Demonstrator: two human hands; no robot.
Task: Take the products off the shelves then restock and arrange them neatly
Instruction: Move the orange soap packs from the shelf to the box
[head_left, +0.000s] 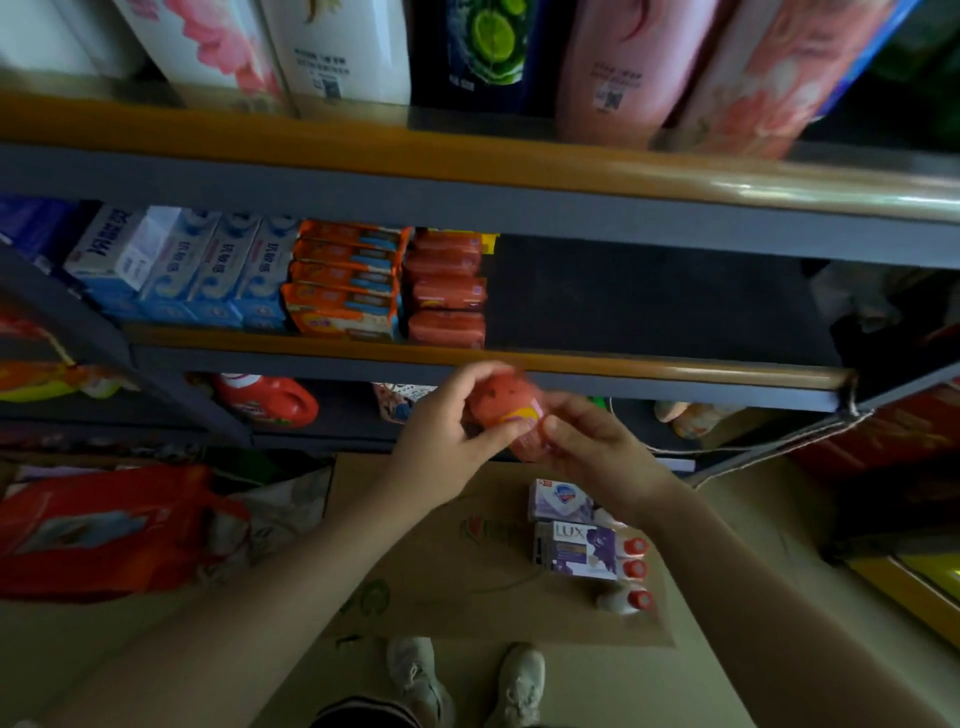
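Reaching forward from the lower left, the left hand (447, 431) curls its fingers around a red soap pack (506, 415), held just below the edge of the middle shelf (623, 364). From the right, the right hand (597, 447) pinches the same pack. Below them, purple soap boxes (576, 545) lie on cardboard (441, 571) on the floor.

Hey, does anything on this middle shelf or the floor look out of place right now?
Yes. The middle shelf is bare right of the red soap stack. Soap boxes and small red-capped bottles lie on cardboard on the floor, unshelved. Both hands, left hand and right hand, hold one red soap pack.
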